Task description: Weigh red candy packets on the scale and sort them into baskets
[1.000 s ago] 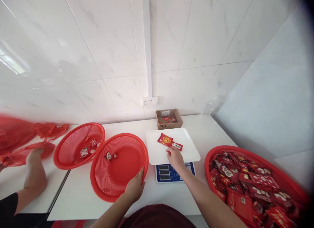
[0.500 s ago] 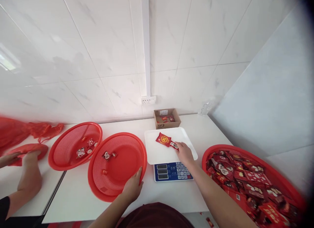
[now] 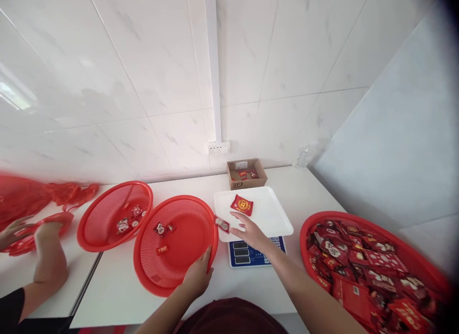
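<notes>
My left hand (image 3: 198,275) is closed on the near rim of the middle red basket (image 3: 145,272), which holds a few small packets (image 3: 163,227). My right hand (image 3: 251,232) hovers over the near left part of the white scale tray (image 3: 272,219) with fingers stretched out and nothing in them. A small red packet (image 3: 221,223) is just past its fingertips, between the tray's edge and the basket's rim. A larger red packet with a gold mark (image 3: 242,204) lies on the tray.
The tray rests on a blue-faced scale (image 3: 251,253). A big red basket (image 3: 308,224) of red packets stands at right. Another red basket (image 3: 89,228) sits at left. A cardboard box (image 3: 246,174) stands by the wall. A co-worker's hands (image 3: 48,257) handle red bags (image 3: 21,195) far left.
My right hand swept the small red packet leftward off the tray toward the middle basket and opened. One more packet now lies in that basket. My left hand kept its hold.
</notes>
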`<move>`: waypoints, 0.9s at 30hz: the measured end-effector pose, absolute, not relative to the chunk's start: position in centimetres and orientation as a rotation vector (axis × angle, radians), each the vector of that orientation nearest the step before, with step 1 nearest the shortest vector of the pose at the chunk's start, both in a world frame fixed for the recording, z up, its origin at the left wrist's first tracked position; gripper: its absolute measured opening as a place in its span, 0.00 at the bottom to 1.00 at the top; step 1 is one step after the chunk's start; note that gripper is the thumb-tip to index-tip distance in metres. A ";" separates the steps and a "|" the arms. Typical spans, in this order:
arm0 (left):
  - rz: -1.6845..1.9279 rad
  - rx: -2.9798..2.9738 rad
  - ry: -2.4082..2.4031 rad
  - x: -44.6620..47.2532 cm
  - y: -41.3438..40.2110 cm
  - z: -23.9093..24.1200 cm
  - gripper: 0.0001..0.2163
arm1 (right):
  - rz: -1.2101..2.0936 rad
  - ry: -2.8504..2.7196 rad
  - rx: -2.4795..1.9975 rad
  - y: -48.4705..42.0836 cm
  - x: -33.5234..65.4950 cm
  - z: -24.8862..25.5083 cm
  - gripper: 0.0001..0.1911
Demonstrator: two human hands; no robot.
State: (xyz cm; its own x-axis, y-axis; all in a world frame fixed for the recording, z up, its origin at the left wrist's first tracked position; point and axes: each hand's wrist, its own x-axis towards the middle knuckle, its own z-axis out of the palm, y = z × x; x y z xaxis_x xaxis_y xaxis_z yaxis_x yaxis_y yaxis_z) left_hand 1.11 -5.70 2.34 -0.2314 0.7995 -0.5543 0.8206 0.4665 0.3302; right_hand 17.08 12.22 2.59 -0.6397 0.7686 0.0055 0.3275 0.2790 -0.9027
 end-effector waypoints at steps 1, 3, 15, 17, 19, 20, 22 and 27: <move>-0.045 1.340 2.039 1.1 -5.7 2.4 0.30 | 1.221 -2.212 -0.981 12.6 16.3 2.9 0.29; -0.060 1.342 2.046 1.1 -5.7 2.5 0.30 | 0.940 -2.376 -1.105 14.0 15.2 3.0 0.30; -0.063 1.358 2.056 0.8 -6.0 2.7 0.30 | 0.562 -2.496 -1.416 17.2 16.4 0.4 0.23; -0.076 1.345 2.051 0.8 -5.9 2.7 0.30 | 0.753 -2.314 -1.460 16.4 15.9 1.2 0.21; -0.081 1.338 2.045 0.7 -5.8 2.7 0.30 | 1.086 -2.061 -1.434 14.9 14.8 2.5 0.20; -0.073 1.342 2.041 0.6 -5.8 2.6 0.30 | 1.288 -1.933 -1.361 13.9 14.1 3.3 0.21; -0.053 1.350 2.034 0.4 -5.7 2.4 0.31 | 1.535 -1.843 -1.068 11.7 12.9 5.0 0.26; -0.015 1.425 2.042 -0.1 -5.1 1.7 0.29 | 1.184 -2.149 -0.769 9.1 14.8 6.7 0.31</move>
State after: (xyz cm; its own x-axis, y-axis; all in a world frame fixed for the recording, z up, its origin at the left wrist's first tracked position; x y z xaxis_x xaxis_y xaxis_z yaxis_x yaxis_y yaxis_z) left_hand -0.10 -5.10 1.70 -0.2074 0.8391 -0.5029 0.8462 0.4118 0.3381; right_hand 14.84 9.14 6.73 -0.6771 0.7089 0.1974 0.2122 0.4449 -0.8701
